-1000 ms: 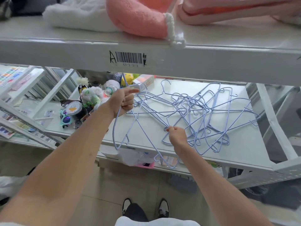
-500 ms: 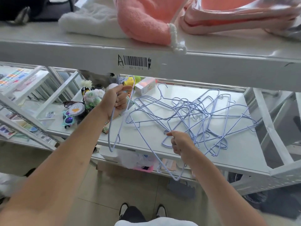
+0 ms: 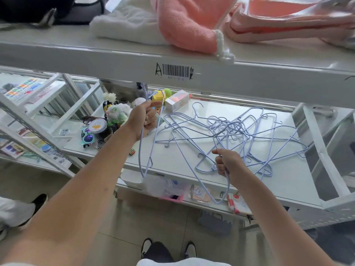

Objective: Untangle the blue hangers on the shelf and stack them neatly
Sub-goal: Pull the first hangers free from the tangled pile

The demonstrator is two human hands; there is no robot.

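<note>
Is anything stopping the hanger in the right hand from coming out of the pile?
Yes. The right hand grips one blue hanger whose wire runs under the tangled pile on the shelf. Other hangers cross over it, so it looks caught. The left hand holds a hanger that hangs free.

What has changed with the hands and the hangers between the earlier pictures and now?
The left hand has lifted its hanger free of the tangle; it now hangs upright past the shelf edge. The right hand has drawn back toward the person, pulling a second hanger partly out over the edge. Both hands keep their grip. The tangled pile stays in place on the shelf.
</note>
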